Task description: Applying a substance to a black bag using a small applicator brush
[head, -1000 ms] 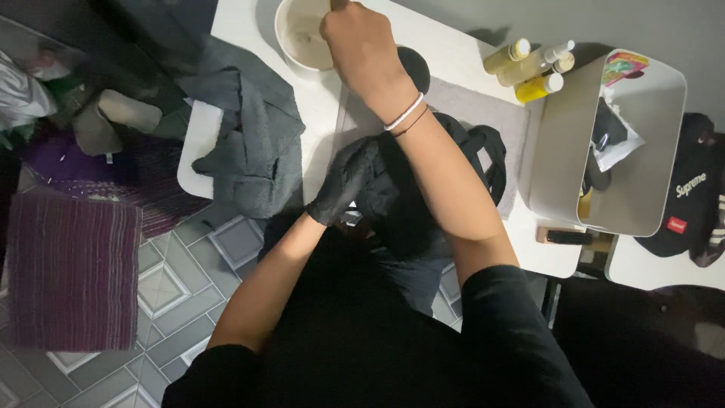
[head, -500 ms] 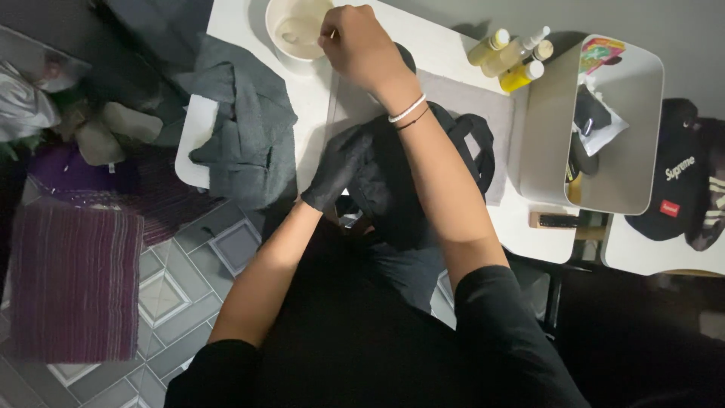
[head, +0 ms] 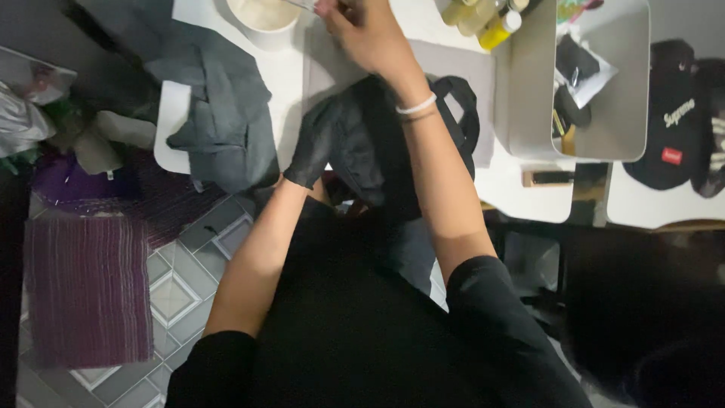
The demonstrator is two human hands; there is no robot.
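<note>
Head view, looking down. White surface (head: 298, 75) carries a white bowl (head: 264, 17) at the top edge, a grey jacket (head: 223, 98) draped over the left side, a grey mat (head: 453, 75) in the middle, yellow bottles (head: 483, 19) at top right, and a grey bin (head: 612, 121) with small clutter inside. A dark cap (head: 672, 128) lies on the far right, a purple striped cloth (head: 87, 287) on the tiled floor (head: 177, 295) to the left.

Left hand (head: 313, 147) wears a black glove, fingers closed on the edge of the black bag (head: 377, 143), which lies on the mat near the surface's front edge, handles toward the bin. Right hand (head: 366, 34) is bare, a white bracelet (head: 417, 106) on the wrist, reaching over the bag to just beside the bowl; fingers pinched together on a small thin object at the frame top, too cut off to identify. The right forearm crosses over the bag and hides its middle.
</note>
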